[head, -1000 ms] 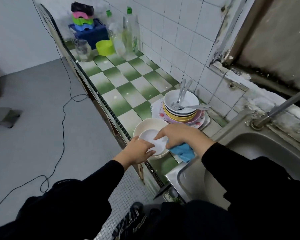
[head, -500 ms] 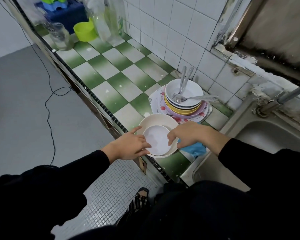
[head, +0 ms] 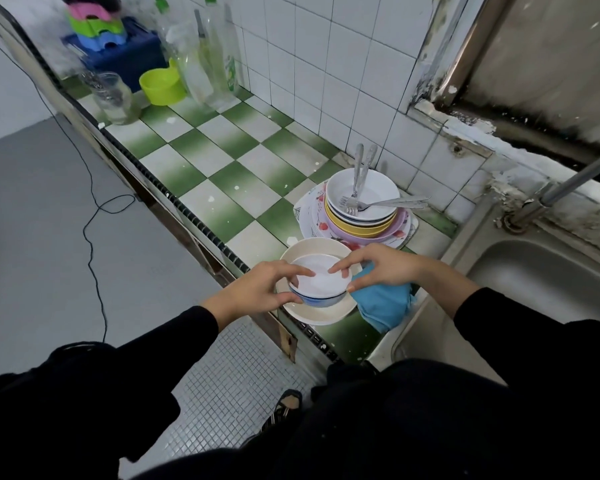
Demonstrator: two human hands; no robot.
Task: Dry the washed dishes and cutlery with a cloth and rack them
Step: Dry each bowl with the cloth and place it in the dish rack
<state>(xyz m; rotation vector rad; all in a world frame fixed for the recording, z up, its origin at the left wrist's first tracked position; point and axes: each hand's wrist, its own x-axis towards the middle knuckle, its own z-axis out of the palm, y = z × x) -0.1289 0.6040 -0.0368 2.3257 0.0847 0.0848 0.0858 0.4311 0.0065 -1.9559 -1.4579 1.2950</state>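
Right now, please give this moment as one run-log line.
left hand: holds small bowl | right hand: holds same bowl | small bowl: over cream bowl | blue cloth: beside cream bowl

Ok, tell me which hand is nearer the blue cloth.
Right. The right hand holds the small bowl from directly over the blue cloth, overlapping its top edge. The left hand holds the bowl's opposite side, across the bowl from the cloth.

Nothing legible — bottle label (head: 230, 69) blurred.
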